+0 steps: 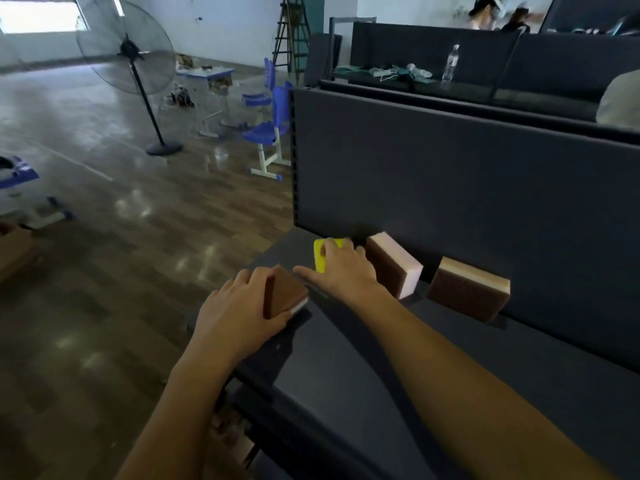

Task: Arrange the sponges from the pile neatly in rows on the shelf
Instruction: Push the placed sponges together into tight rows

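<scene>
On the dark shelf board (346,358), my left hand (235,306) grips a brown-topped sponge with a white base (285,294) near the board's left front edge. My right hand (341,268) rests on a yellow sponge (320,256) at the back left, fingers curled over it. To its right a brown and pink sponge (394,265) stands tilted against the back panel. Further right a brown and beige sponge (467,289) leans on the same panel. The pile itself is out of sight.
The shelf's dark back panel (450,168) rises behind the sponges. Left of the shelf lies wooden floor with a standing fan (138,64) and blue chairs (270,133). A second shelf behind holds a water bottle (450,64). People are at the far right.
</scene>
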`<act>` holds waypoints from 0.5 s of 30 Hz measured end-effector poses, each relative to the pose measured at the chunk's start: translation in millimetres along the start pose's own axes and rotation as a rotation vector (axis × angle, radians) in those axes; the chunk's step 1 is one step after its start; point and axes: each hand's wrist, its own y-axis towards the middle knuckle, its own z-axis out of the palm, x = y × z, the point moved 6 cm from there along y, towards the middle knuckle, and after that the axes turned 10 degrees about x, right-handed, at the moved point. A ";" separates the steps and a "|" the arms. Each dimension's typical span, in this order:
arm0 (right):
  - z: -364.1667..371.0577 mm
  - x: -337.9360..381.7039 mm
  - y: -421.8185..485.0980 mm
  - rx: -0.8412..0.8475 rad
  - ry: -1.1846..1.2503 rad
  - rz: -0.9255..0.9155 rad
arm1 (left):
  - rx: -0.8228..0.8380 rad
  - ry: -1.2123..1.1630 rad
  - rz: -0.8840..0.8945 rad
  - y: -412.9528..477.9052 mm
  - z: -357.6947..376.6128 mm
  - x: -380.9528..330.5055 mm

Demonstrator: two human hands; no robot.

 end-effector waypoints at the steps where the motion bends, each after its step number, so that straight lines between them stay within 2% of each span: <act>1: 0.5 2.4 -3.3 -0.017 0.003 -0.006 | 0.009 -0.005 -0.005 -1.1 -1.2 1.4; 6: -9.2 -5.7 -51.4 -0.046 0.082 -0.082 | -0.015 -0.019 0.039 -14.7 -10.8 -5.1; 9: -32.9 -36.2 -107.8 -0.205 0.141 -0.062 | -0.038 -0.012 0.150 -21.0 -15.1 -34.9; 15: -52.0 -134.3 -229.2 -0.472 0.183 0.231 | 0.058 0.062 0.488 -32.9 10.1 -150.5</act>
